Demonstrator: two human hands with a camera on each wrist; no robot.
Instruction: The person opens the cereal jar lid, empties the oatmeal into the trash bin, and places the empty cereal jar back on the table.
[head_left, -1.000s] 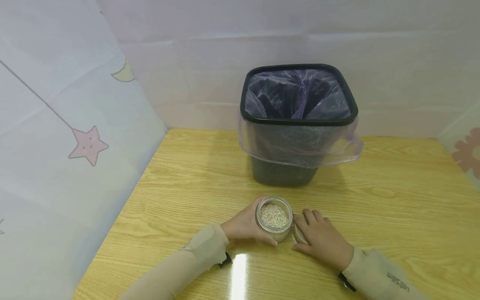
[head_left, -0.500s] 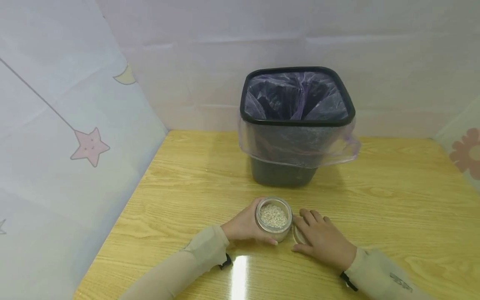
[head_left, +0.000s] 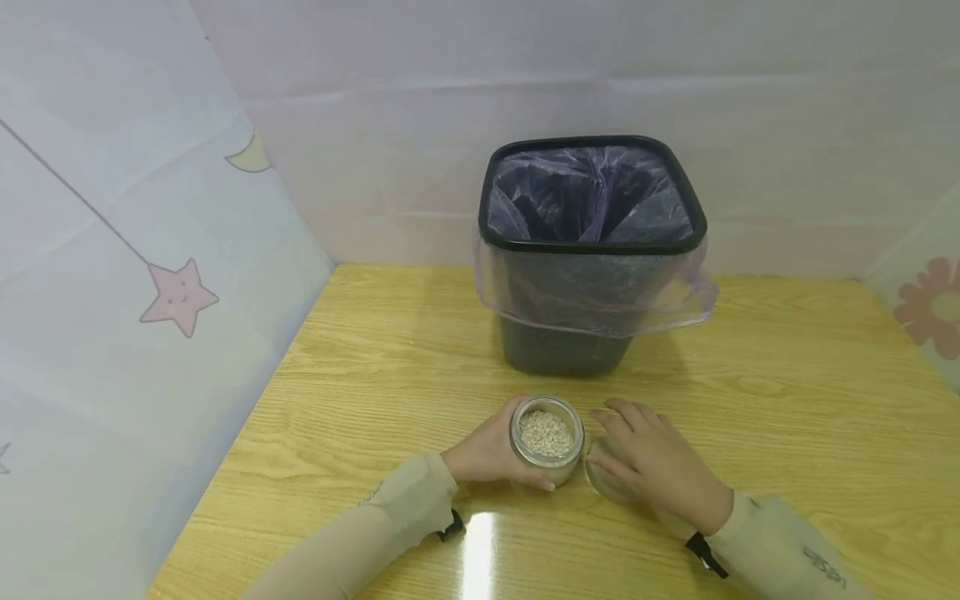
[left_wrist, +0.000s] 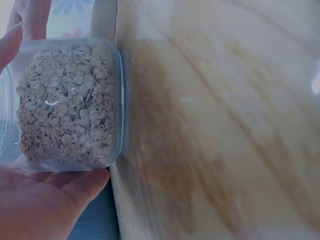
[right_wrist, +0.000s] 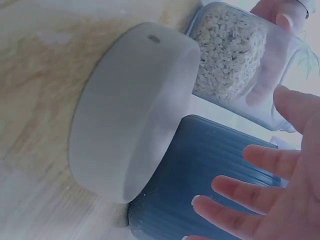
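A clear glass jar [head_left: 552, 475] with no cover on it stands on the table, partly filled with rolled oats [head_left: 546, 433]. My left hand [head_left: 487, 450] grips the jar from its left side, thumb and fingers around the wall; in the left wrist view the oats [left_wrist: 70, 105] show through the glass. Close to the jar's right lies a round whitish lid [right_wrist: 125, 110], partly hidden under my hand in the head view. Over this lid hovers my right hand [head_left: 663, 467], its fingers spread and holding nothing; a gap separates the fingertips [right_wrist: 252, 152] from it in the right wrist view.
Behind the jar stands a dark trash bin [head_left: 562, 354], lined with a translucent purple bag [head_left: 600, 312] folded over its rim. The wood-grain table [head_left: 360, 350] meets printed backdrop sheets [head_left: 450, 167] at the back and left.
My right hand has lifted off the round lid and shifted slightly right, its fingers loosening, so more of the lid shows. The left hand keeps its hold on the jar.
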